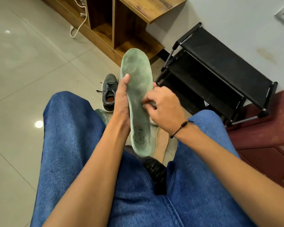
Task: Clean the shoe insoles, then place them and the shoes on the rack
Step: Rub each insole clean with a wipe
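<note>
Two hands are working at frame centre: the left hand [121, 102] is gripping the green insole [138, 102] upright by its edge, the right hand [164, 107] is pinching something small against its surface. A grey shoe [109, 92] is lying on the floor behind; the black rack [220, 74] is standing upper right.

I am holding a green insole [138, 102] upright over my lap, my left hand [121, 102] gripping its left edge with the thumb lying along it. My right hand [164, 108] is resting its curled fingers against the insole's face. A grey shoe [109, 92] is lying on the floor [31, 63] beyond, near a black rack [216, 74].
</note>
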A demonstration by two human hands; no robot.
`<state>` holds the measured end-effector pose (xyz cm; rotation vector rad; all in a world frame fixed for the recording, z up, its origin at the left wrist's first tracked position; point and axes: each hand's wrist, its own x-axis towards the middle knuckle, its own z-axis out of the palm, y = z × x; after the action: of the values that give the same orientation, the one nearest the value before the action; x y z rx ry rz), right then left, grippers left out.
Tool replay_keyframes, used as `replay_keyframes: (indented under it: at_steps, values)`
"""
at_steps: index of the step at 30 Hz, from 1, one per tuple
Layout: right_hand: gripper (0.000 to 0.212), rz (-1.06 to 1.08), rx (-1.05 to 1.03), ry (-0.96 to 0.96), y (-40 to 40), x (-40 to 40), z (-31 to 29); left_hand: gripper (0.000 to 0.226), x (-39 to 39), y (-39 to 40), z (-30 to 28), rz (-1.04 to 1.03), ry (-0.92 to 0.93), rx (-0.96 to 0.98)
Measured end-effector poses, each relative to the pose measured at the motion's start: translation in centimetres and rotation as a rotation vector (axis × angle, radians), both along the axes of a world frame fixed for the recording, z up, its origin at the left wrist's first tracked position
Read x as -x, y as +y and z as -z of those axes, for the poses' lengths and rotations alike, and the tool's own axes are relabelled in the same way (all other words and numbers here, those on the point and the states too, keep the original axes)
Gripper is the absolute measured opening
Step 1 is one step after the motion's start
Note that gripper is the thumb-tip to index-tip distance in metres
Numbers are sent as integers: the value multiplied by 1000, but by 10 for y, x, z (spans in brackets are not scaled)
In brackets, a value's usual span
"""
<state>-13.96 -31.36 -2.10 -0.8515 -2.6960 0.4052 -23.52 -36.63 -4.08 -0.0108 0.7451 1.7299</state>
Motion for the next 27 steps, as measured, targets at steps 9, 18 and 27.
replay_keyframes:
  at_steps: [9, 18, 27]
  values:
    - [5, 108, 117, 74, 8, 12, -3, 46, 2, -2, 1, -71, -39, -76]
    - [15, 231, 706, 102, -22, -18, -11, 66, 9, 4, 18, -132, -113, -131]
    - [16, 407, 673, 322, -16, -13, -10, 56, -8, 7, 16, -5, -143, -88]
